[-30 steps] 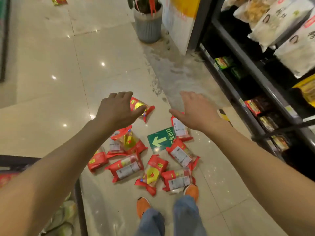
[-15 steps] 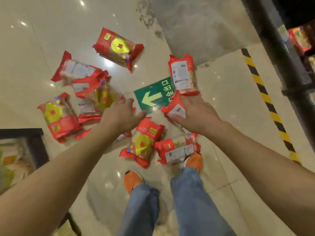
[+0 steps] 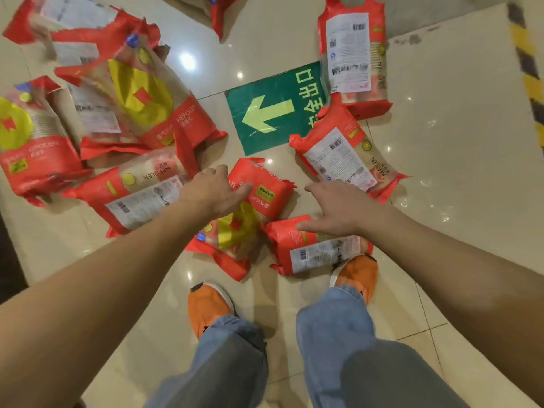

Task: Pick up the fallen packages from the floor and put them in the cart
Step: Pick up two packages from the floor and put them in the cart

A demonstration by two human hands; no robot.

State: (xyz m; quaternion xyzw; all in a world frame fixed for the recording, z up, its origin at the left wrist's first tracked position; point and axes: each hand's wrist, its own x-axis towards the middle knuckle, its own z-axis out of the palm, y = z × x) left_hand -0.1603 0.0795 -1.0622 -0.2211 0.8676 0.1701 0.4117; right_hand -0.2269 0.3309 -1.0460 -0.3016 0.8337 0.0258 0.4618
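Nine or so red packages (image 3: 35, 148) lie scattered on the floor (image 3: 456, 172), heaped at the upper left and label-up at the upper right; none is lifted, and no cart shows. The left hand (image 3: 213, 192) reaches over the centre package (image 3: 265, 187), fingers loosely apart, gripping nothing. The right hand (image 3: 338, 212), fingers spread, hovers over the lower package (image 3: 321, 251) beside an orange shoe (image 3: 357, 275). Reaching step, I judge: next, each hand must close on its glossy, crinkled, red-ended bag and lift.
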